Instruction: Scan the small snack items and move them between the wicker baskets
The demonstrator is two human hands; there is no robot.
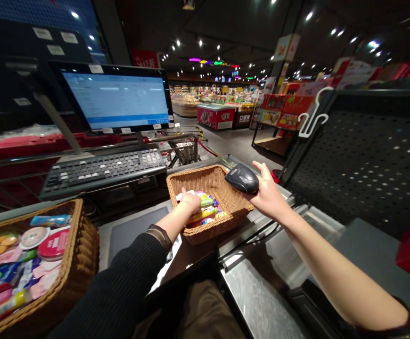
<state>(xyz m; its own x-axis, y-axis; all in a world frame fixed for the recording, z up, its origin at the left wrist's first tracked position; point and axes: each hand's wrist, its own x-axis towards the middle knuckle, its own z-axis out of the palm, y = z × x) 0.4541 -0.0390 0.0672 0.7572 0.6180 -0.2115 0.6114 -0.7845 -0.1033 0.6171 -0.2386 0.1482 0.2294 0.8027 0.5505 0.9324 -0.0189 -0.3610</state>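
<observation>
My right hand (266, 190) is wrapped round a black handheld barcode scanner (242, 178), with one finger lifted away from it. The scanner's head hangs over the right rim of a brown wicker basket (238, 200). Inside the basket's left half lie several small, brightly coloured sweet packets (208, 214), yellow, green and purple among them. Down on these packets rests my left hand (191, 202), its fingers curled and mostly hidden; what they hold I cannot make out.
A second wicker basket (88, 245) full of packets and round tubs stands at the lower left. Behind are a keyboard (106, 169) and a lit monitor (116, 101). A perforated black panel (371, 150) with a white hanger (313, 115) rises at the right. Metal counter parts (254, 292) lie below.
</observation>
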